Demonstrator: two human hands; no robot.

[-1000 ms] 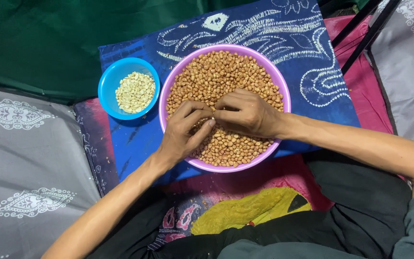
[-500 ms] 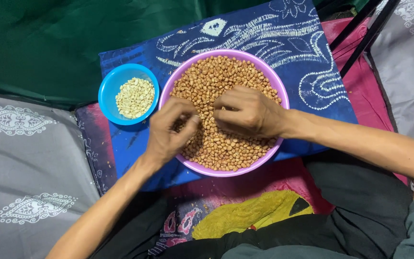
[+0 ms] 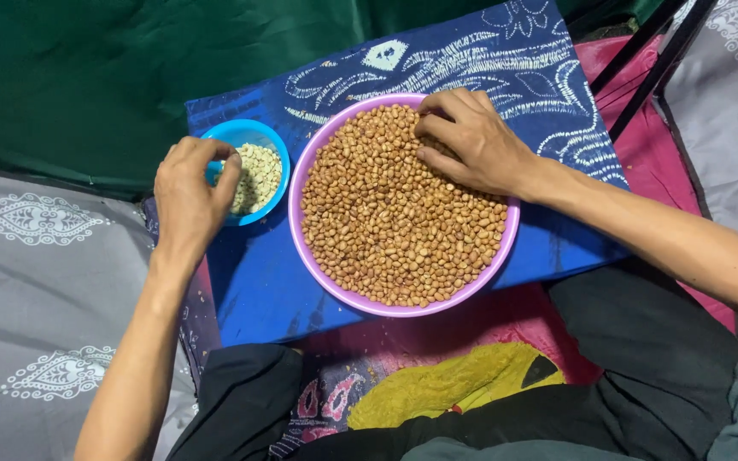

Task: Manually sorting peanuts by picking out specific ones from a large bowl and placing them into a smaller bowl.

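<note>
Grey patterned bedding [image 3: 44,282] lies at the far left, with a dark green cloth [image 3: 87,77] behind it.

The left hand [image 3: 188,201] hovers over the near left rim of the small blue bowl [image 3: 245,133]. Its fingers are curled and the tips drawn together, thumb meeting forefinger above the bowl's contents; whether anything sits in the pinch cannot be told. The position suits releasing a small item into that bowl.

The blue bowl holds pale, skinless nuts [image 3: 260,171], kept apart from the unskinned stock. It sits just beside the large purple bowl [image 3: 403,306], within easy reach of both hands.

The purple bowl is filled nearly to the rim with brown-skinned peanuts [image 3: 395,222]. Both bowls rest on a blue board with white patterning [image 3: 506,60], which gives them a flat base over the soft pink fabric [image 3: 659,145] and the person's lap.

The right hand [image 3: 471,141] rests on the far right part of the peanut heap, fingers bent and pressed down into the nuts, tips close together as if gathering one. What they grip is hidden.

Two dark rods [image 3: 651,60] cross the upper right corner.
</note>
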